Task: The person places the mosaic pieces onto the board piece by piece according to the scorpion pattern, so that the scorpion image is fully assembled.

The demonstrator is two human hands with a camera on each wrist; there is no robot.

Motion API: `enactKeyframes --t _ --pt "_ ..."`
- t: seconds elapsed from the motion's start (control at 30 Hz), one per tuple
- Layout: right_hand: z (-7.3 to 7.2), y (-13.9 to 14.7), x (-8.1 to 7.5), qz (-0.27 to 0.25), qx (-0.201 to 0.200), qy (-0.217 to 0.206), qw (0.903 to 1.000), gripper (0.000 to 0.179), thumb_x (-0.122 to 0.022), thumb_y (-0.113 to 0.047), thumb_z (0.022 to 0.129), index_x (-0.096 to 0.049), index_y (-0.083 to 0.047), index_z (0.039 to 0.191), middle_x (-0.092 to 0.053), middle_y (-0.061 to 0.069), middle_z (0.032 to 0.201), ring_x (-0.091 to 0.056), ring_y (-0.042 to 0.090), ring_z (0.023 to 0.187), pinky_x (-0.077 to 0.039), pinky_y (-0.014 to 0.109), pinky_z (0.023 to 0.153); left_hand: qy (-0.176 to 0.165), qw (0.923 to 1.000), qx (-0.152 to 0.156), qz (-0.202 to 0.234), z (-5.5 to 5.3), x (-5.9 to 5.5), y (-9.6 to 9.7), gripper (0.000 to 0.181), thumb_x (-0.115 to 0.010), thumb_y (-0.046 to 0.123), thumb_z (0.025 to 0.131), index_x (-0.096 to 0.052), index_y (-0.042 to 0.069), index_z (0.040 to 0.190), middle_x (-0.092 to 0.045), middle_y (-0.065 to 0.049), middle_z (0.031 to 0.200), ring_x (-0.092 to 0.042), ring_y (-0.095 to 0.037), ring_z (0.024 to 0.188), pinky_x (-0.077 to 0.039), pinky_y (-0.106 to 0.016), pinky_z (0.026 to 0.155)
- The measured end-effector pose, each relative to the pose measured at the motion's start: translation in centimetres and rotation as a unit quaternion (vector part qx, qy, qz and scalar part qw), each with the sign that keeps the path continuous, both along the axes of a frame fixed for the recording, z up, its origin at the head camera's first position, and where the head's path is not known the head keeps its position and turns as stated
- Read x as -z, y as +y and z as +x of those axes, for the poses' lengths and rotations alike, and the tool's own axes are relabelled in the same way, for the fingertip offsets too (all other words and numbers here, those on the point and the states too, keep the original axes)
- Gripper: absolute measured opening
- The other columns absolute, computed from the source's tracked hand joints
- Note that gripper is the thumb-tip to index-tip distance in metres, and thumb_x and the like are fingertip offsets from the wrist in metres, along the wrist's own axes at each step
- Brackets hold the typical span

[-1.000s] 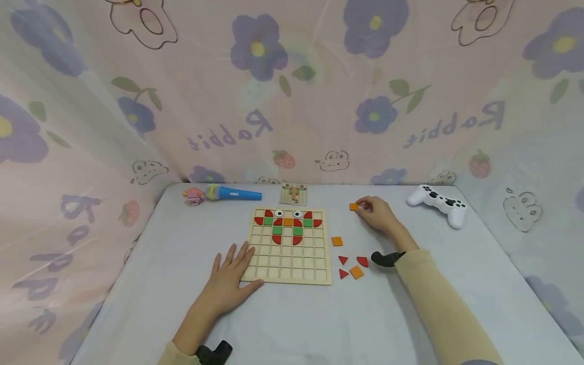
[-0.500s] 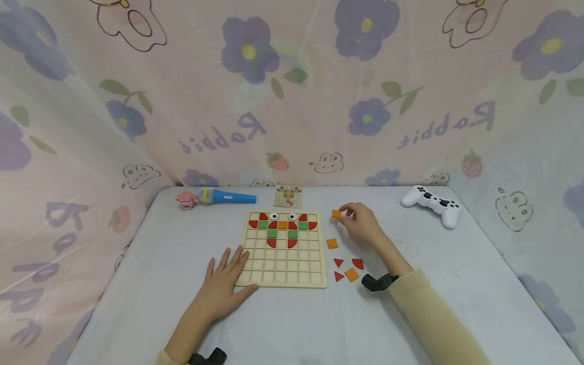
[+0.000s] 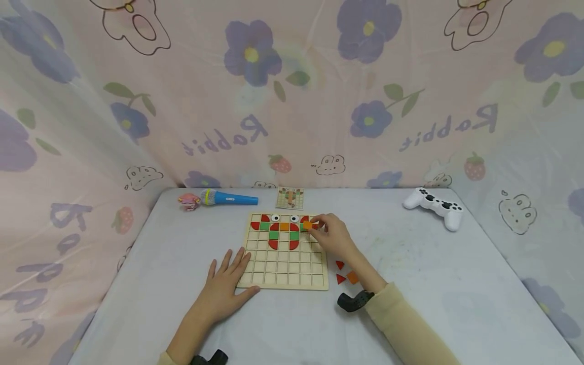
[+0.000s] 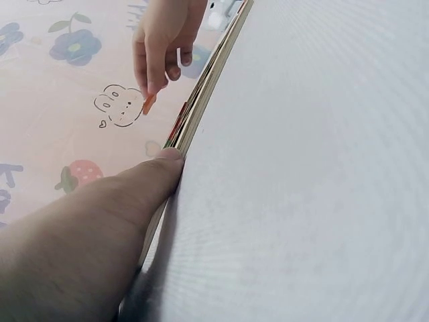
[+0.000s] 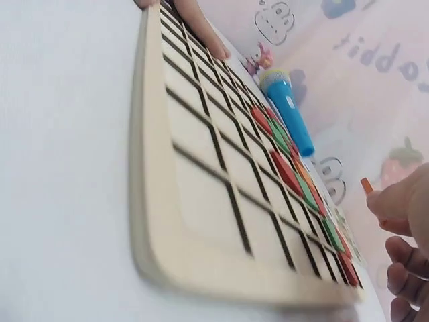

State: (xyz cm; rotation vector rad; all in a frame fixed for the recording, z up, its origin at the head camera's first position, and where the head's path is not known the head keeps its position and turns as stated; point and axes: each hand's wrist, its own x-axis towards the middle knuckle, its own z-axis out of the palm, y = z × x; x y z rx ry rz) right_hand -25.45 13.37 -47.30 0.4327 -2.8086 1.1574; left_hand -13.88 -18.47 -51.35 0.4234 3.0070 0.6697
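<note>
Between thumb and fingertip my right hand (image 3: 335,236) pinches an orange square tile (image 3: 307,225), held above the upper right part of a wooden grid board (image 3: 283,279). In the right wrist view this orange tile (image 5: 366,186) is seen edge-on, apart from the board. My left hand (image 3: 224,289) lies with spread fingers on the board's left edge, its thumb (image 4: 151,178) along the near corner. Red quarter-round tiles (image 3: 294,245), green squares (image 3: 274,235), an orange square (image 3: 285,226) and two eye pieces (image 3: 276,218) sit in the upper cells.
Right of the board lie red triangles (image 3: 340,279) and an orange tile (image 3: 353,277), partly behind my right forearm. A small pattern card (image 3: 290,198) lies behind the board. Further back are a blue toy microphone (image 3: 234,198), a pink figure (image 3: 189,202) and a white game controller (image 3: 433,207).
My right hand has carried the orange tile leftward, from the table right of the board to over the board. My left hand stays on the board's edge.
</note>
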Motion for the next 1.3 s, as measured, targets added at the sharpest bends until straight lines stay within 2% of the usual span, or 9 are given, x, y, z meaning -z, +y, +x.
enactKeyframes --t 0.23,0.43,0.7,1.07,1.3 --pt "0.3 -3.2 0.6 -0.036 -0.02 -0.015 0.999 0.026 -0.079 -0.017 0.097 -0.075 -0.002 0.118 -0.066 0.011 0.105 -0.055 0.021 0.087 -0.048 0.033 0.075 -0.001 1.0 0.002 0.0 0.1 -0.2 0.0 0.091 -0.062 0.067 0.097 -0.037 0.013 0.167 -0.024 -0.007 0.176 -0.014 -0.042 0.163 -0.007 -0.073 0.125" --pt "0.1 -4.6 1.5 -0.028 -0.031 -0.007 0.9991 0.027 -0.078 -0.019 0.097 -0.075 -0.003 0.119 -0.066 0.009 0.101 -0.056 0.021 0.089 -0.051 0.036 0.08 -0.003 1.0 0.003 -0.003 -0.1 -0.3 0.1 0.091 -0.061 0.068 0.097 -0.037 0.013 0.166 -0.024 -0.007 0.175 -0.014 -0.042 0.163 -0.008 -0.073 0.125" --pt "0.4 -5.4 2.7 0.005 -0.018 -0.006 0.9998 0.027 -0.078 -0.023 0.098 -0.076 -0.008 0.119 -0.067 0.007 0.104 -0.055 0.018 0.088 -0.049 0.032 0.077 -0.007 0.9999 0.002 -0.008 -0.1 -0.3 0.1 0.091 -0.061 0.068 0.097 -0.038 0.013 0.166 -0.026 -0.007 0.175 -0.015 -0.042 0.163 -0.008 -0.073 0.125" --pt "0.7 -5.9 3.7 -0.001 0.001 0.042 0.9991 0.024 -0.079 -0.024 0.096 -0.079 -0.01 0.115 -0.067 0.007 0.102 -0.053 0.017 0.082 -0.045 0.031 0.071 -0.01 0.9999 -0.002 -0.009 -0.1 -0.3 0.0 0.091 -0.061 0.068 0.097 -0.039 0.013 0.166 -0.027 -0.007 0.175 -0.014 -0.042 0.163 -0.008 -0.073 0.125" --pt "0.6 -5.8 4.0 -0.001 0.004 0.047 0.9989 0.026 -0.081 -0.024 0.095 -0.079 -0.01 0.116 -0.065 0.005 0.097 -0.05 0.015 0.078 -0.043 0.029 0.068 -0.011 0.9999 -0.002 -0.009 0.0 -0.5 0.1 0.09 -0.062 0.067 0.097 -0.039 0.013 0.165 -0.027 -0.008 0.175 -0.015 -0.042 0.163 -0.008 -0.073 0.126"
